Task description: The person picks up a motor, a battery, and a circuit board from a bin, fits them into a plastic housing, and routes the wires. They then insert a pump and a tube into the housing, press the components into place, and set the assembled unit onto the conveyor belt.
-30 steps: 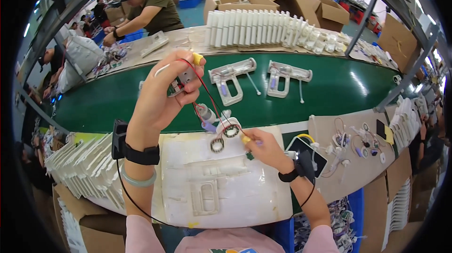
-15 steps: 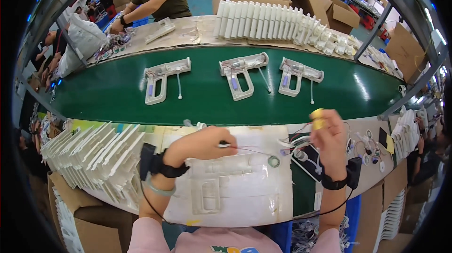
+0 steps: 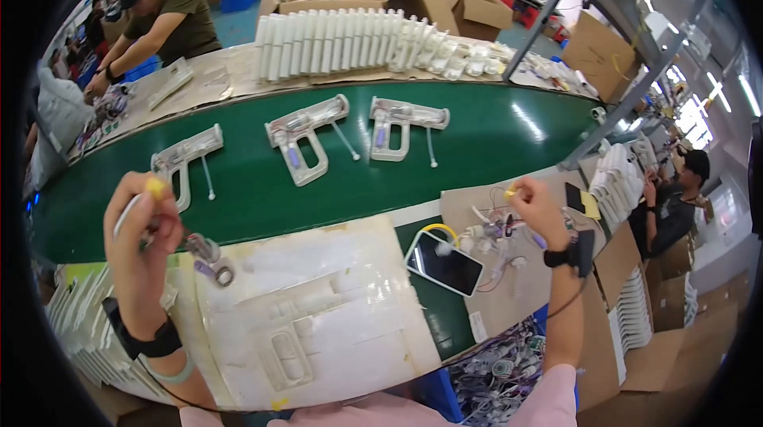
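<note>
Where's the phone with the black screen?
In the head view, the phone lies right of the white work board, below and left of the right hand.

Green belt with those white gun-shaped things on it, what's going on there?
Someone is working at the near side of the green belt. Their left hand curls around a thin white piece, with a motor-like part beside it. Their right hand is by some loose wired parts near a phone; whether it grips anything is hard to tell. Three white gun-shaped shells lie on the belt.
</note>
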Demonstrator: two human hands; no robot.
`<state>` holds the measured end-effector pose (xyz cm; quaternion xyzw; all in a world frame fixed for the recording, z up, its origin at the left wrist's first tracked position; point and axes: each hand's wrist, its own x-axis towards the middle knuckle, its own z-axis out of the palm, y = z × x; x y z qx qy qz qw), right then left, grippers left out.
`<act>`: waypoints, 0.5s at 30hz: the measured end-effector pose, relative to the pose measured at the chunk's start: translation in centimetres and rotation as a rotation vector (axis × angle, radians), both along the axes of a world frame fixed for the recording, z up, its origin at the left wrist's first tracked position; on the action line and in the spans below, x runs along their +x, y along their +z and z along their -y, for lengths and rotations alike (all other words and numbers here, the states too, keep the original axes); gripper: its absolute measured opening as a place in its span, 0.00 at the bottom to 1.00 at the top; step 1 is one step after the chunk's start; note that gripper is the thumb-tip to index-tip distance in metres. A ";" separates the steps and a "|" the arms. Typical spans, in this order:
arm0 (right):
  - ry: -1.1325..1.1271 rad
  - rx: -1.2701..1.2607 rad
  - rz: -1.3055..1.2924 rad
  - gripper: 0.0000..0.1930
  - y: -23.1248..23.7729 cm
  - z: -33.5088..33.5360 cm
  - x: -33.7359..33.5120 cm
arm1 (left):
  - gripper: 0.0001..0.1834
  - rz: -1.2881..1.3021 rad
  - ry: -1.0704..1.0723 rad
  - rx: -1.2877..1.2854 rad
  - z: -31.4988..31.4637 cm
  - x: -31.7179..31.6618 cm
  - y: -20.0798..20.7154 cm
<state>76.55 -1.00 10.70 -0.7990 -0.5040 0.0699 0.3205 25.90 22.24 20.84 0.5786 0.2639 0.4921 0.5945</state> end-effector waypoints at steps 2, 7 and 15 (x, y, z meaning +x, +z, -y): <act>-0.015 0.017 -0.040 0.08 -1.6 -0.4 -0.2 | 0.09 0.021 0.003 0.019 0.6 -0.5 0.6; 0.041 0.022 0.953 0.12 -1.4 -0.9 -5.9 | 0.09 0.026 0.038 -0.061 0.5 -3.2 -0.1; 0.161 -0.272 0.347 0.43 -7.1 3.1 -14.8 | 0.08 0.054 0.016 -0.048 2.9 -3.9 3.8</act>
